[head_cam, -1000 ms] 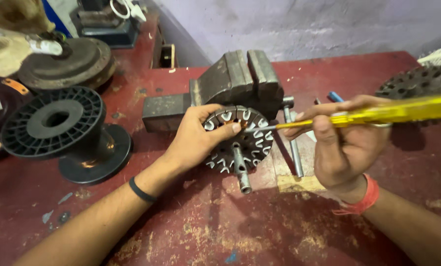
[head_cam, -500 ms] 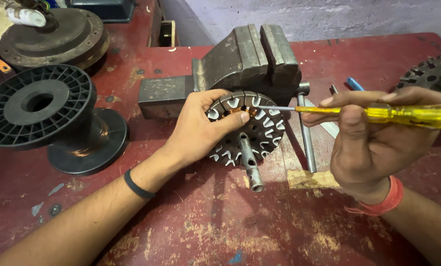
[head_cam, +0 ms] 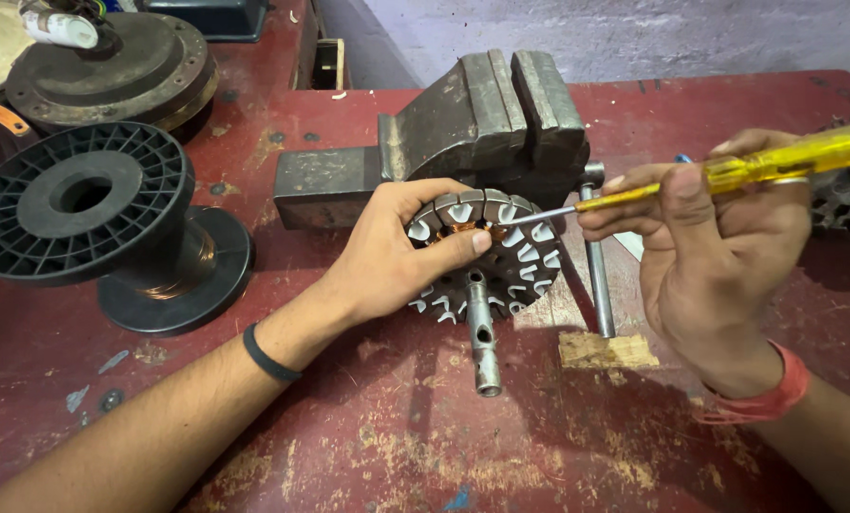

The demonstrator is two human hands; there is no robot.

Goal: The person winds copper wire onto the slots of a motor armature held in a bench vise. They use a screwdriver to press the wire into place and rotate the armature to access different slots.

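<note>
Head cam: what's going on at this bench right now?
A person holds a round slotted stator with a central shaft on a red workbench, just in front of a grey bench vise. The left hand grips the stator's rim, thumb across its face. The right hand holds a yellow-handled screwdriver, its tip at a slot near the top where copper winding shows. A black wire spool sits to the left.

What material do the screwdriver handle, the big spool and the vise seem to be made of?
Screwdriver handle: clear yellow plastic, probably; light passes through it. Spool: matte black moulded plastic, judging by its ribbed flange; coppery wire is wound on its core. Vise: grey metal, likely cast iron or steel, dull and worn.
</note>
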